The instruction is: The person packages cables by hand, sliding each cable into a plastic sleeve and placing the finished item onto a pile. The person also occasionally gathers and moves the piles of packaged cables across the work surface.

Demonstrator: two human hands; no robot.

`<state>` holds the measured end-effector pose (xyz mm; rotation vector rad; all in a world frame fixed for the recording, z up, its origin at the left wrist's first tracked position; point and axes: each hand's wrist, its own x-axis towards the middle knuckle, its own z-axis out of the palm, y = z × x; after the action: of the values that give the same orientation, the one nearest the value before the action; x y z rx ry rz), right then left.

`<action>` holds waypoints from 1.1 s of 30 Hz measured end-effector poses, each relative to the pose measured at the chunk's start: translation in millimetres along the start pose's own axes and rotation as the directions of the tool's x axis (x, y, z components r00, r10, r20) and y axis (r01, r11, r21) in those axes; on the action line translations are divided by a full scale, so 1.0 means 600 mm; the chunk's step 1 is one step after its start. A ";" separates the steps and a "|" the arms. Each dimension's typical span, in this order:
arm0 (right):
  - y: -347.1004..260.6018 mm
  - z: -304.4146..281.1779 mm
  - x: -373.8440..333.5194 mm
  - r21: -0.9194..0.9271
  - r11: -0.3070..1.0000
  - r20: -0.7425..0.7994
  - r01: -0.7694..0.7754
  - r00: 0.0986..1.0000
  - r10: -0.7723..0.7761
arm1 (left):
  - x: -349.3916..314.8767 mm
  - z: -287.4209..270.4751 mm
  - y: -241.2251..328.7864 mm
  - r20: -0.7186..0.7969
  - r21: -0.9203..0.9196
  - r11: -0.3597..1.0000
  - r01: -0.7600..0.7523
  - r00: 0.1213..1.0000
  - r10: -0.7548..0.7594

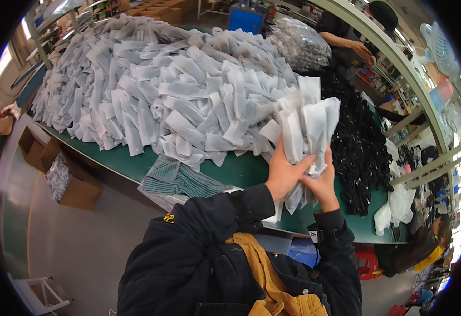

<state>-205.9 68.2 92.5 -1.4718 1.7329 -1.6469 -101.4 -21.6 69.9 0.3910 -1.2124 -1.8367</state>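
Above the front of the green table, my left hand and my right hand are closed around a bundle of narrow white translucent pouches. The thumbs nearly meet on the near side, and the pouches stand roughly upright, fanning apart at the top. What is inside them cannot be made out. Behind and to the left spreads a large heap of similar pouches. Right of my hands lies a mass of black cord-like pieces. A grey-green striped cloth rests at the front edge, left of my forearms.
Cardboard boxes, one holding clear plastic, stand on the floor at left. A clear plastic bag sits behind the heap. Metal frame posts rise at right. Across the table a co-worker's hand shows; another person is at lower right.
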 end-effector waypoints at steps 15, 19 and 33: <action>-0.066 0.252 0.373 -0.030 0.904 0.244 0.427 0.880 -0.408 | 0.239 -0.231 0.226 -0.151 -0.074 0.932 -0.354 0.928 0.341; -0.057 0.365 0.499 -0.131 0.827 0.347 0.546 0.807 -0.478 | 0.338 -0.361 0.283 -0.129 0.071 0.925 -0.373 0.916 0.379; 0.073 0.452 0.495 -0.608 0.553 0.477 0.570 0.819 -0.320 | 0.488 -0.733 0.135 0.011 0.937 -0.333 0.100 0.949 0.316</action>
<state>-129.8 -329.1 96.8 -2.5824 2.0305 -0.7499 62.3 -523.4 -12.5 1.3364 -2.2634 0.1139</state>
